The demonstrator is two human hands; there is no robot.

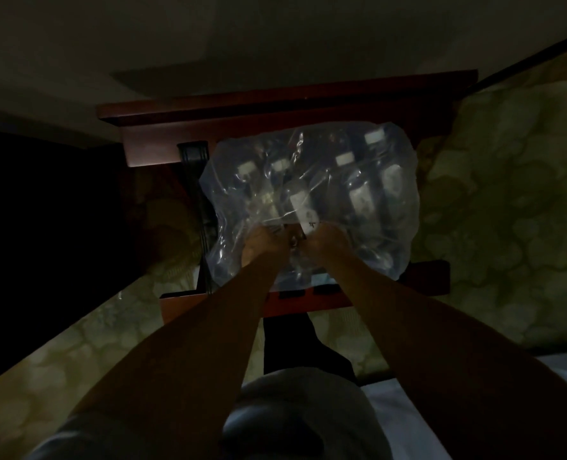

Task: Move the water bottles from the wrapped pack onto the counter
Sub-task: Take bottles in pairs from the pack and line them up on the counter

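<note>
Left of the fingers, the scene is very dark: a black area fills the far left, and a patterned greenish carpet (86, 356) shows below it. Just beside the left hand's (264, 242) outer side stands a dark slatted piece (196, 180), perhaps part of a chair, though the dimness makes that hard to tell. The left hand's fingers (259, 234) are curled and clenched into the clear plastic wrap at the near middle of the wrapped pack (308, 200), grasping the film. Close beside them, almost touching, the right hand's (325, 242) fingers (322, 234) are curled the same way and grip the same stretch of wrap, with a small white label (305, 210) just beyond both hands. Beyond the fingers, inside the film, the water bottles (358, 197) lie with pale caps pointing away; how many there are cannot be told through the crumpled plastic. The pack rests on a reddish-brown wooden worktop (209, 303), whose near edge runs under both forearms and whose raised far edge shows beyond the pack. Right of the fingers, the pack's bulging side reaches nearly to the worktop's end, and past it lies more of the patterned carpet. Nearest the viewer, to the lower right, a pale sheet (408, 419) is visible.
</note>
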